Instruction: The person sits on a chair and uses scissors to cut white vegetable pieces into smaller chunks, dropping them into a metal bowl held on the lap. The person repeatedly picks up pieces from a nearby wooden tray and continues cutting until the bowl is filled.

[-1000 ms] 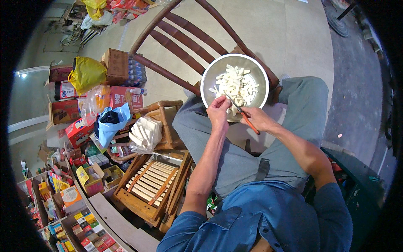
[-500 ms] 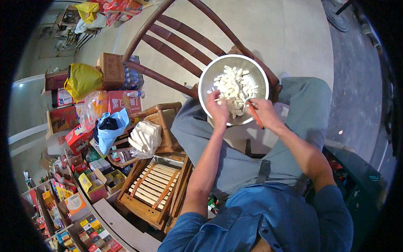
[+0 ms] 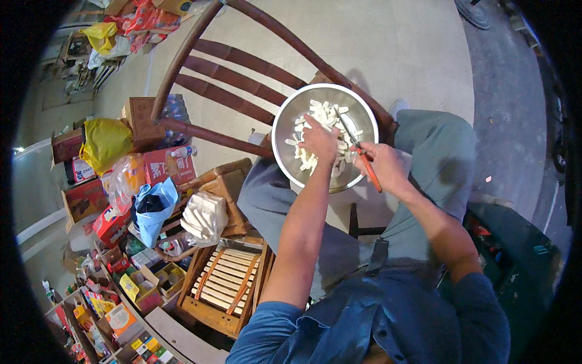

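A wide metal bowl (image 3: 282, 159) rests on the wooden chair (image 3: 254, 82) in front of my knees. Many short white cut pieces (image 3: 326, 111) lie heaped in it. My left hand (image 3: 320, 141) reaches down into the heap with its fingers apart, touching the pieces; what lies under the palm is hidden. In my right hand (image 3: 385, 165), at the bowl's right rim, is a pair of scissors (image 3: 368, 170) with red-orange handles. Its dark blades point up and left over the pieces.
Left of my legs, a clear plastic bag of white slabs (image 3: 205, 217) sits by a slatted wooden stool (image 3: 225, 276). Beyond it are a blue bag (image 3: 155, 209), a yellow bag (image 3: 106, 142) and cardboard boxes (image 3: 145, 124). Shelved small packages (image 3: 148, 349) fill the lower left.
My left hand has moved further into the bowl, over the middle of the heap. The scissors now stretch across the bowl with their blades showing. The whole view has shifted slightly.
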